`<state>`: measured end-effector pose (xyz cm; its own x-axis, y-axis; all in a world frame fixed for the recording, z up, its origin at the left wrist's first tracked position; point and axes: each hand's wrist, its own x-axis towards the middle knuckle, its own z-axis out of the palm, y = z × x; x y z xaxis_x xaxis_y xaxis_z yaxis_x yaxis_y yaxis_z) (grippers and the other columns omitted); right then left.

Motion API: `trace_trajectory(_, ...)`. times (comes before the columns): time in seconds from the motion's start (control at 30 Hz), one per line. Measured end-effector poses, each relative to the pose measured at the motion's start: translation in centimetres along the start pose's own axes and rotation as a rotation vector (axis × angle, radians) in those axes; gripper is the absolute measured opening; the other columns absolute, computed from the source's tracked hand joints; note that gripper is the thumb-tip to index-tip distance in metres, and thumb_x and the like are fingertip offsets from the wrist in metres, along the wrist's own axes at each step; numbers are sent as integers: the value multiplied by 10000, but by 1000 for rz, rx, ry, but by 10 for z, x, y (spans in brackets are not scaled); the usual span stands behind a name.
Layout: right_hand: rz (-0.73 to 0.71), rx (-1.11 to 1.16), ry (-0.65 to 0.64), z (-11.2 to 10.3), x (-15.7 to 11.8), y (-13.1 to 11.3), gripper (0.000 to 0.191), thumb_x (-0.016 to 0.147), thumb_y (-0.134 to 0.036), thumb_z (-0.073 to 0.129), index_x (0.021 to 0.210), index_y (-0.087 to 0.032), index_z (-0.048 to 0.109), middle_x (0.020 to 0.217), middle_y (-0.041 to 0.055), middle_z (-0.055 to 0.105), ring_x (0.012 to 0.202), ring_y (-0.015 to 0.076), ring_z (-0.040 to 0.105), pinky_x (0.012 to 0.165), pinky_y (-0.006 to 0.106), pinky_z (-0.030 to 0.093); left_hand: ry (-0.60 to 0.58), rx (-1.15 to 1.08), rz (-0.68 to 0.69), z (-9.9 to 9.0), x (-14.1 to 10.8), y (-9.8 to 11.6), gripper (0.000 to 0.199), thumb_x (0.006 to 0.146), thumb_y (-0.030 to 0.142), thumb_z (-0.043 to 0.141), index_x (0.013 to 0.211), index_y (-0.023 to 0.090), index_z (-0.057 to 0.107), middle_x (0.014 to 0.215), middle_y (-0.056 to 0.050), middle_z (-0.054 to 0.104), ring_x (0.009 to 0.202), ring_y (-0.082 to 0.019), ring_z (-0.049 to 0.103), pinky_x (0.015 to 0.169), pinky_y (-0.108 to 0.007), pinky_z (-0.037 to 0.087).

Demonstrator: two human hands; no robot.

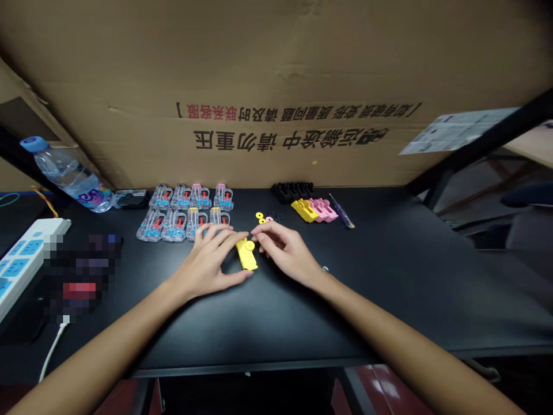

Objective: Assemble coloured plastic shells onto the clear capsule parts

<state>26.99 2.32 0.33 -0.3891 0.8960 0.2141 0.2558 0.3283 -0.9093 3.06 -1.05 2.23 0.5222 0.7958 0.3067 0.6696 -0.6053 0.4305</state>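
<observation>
In the head view, the left hand (206, 266) and the right hand (288, 253) are recorded palms down over a black desk (345, 314), both partly open, with the fingers loosely curved and their tips converging. A yellow plastic piece (246, 256) lies between the hands, its long axis pointing away from the wearer and slightly tilted, with a round yellow disc (249, 245) at its far end. The right fingertips (256, 232) are seen at or just beside the disc, and the left thumb (246, 275) lies near the piece's near end. Whether the piece is held by either hand cannot be determined. The contact appears confined to the fingertips, which is judged suitable for a piece this small.

Beyond the left hand, two rows of clear blister packs (162, 225) with red and blue parts are laid out. Beyond the right hand are small yellow rings (260, 217), black washers (279, 216), a yellow moulded part (305, 210), pink moulded parts (324, 210), and a small screwdriver (341, 211). Further left of the left hand are a white power strip (26, 259) and a plastic water bottle (64, 176).
</observation>
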Motion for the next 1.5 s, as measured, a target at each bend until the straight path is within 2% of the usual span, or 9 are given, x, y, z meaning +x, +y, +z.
trace_trajectory(0.13,-316,-183,-88,-11,0,-10,302,994,-203,628,1282,-269,689,1333,104,683,1084,240,688,875,408,601,22,-136,-74,-4,-1,-1,622,1007,514,613,1540,226,469,1382,-131,694,1351,-323,539,1203,-560,247)
trace_trajectory(0.23,-396,-223,-128,-10,0,-14,301,998,-236,689,1298,-253,674,1263,110,728,1162,260,682,926,421,591,-31,-242,-78,-5,-3,-2,552,1088,439,475,1589,224,392,1306,-100,731,1361,-293,540,1228,-557,211)
trace_trajectory(0.4,-331,-233,-159,-8,-1,-9,222,973,-319,759,1164,-213,720,1034,78,771,940,224,711,879,394,584,-24,-242,-83,-3,-4,-2,461,1131,347,357,1574,236,419,1316,-93,722,1320,-256,591,1236,-520,233)
trace_trajectory(0.5,-278,-270,-112,-8,-1,-11,186,975,-316,735,1119,-199,749,956,70,773,855,213,705,828,379,578,20,-146,-46,-4,-3,-1,467,1103,376,469,1548,235,447,1435,-115,662,1358,-273,572,1224,-510,256)
trace_trajectory(0.63,-224,-292,-91,-4,-1,-16,156,978,-301,709,1070,-194,775,907,60,781,797,200,702,780,355,570,27,-30,3,-2,-2,-2,663,985,495,685,1541,226,446,1462,-133,637,1392,-316,547,1226,-527,248)
trace_trajectory(0.8,-153,-322,-85,2,-4,-14,142,994,-293,692,1021,-200,795,856,37,786,754,186,702,748,333,549,-21,19,6,2,-2,-5,753,923,582,741,1525,225,465,1465,-140,634,1407,-343,523,1229,-557,238)
trace_trajectory(1.13,-294,-629,40,-29,6,2,209,1066,-278,589,1067,-209,786,1028,108,765,928,258,666,849,424,531,-64,45,40,-1,-1,-5,338,985,503,712,1205,246,695,1171,-62,757,1301,-301,579,1193,-544,243)
trace_trajectory(1.37,-370,-864,-103,-32,6,2,222,1064,-316,624,1129,-206,806,1114,132,735,1015,289,608,848,433,483,-61,45,55,-2,-1,-4,318,986,497,718,1152,228,744,1098,-62,769,1237,-294,604,1178,-553,264)
trace_trajectory(1.5,-392,-886,-144,-28,6,1,245,1090,-311,578,1132,-207,795,1112,127,751,1020,281,607,842,421,453,-77,28,90,-5,0,-3,345,1019,497,667,1207,215,733,1124,-91,758,1193,-298,616,1062,-510,408)
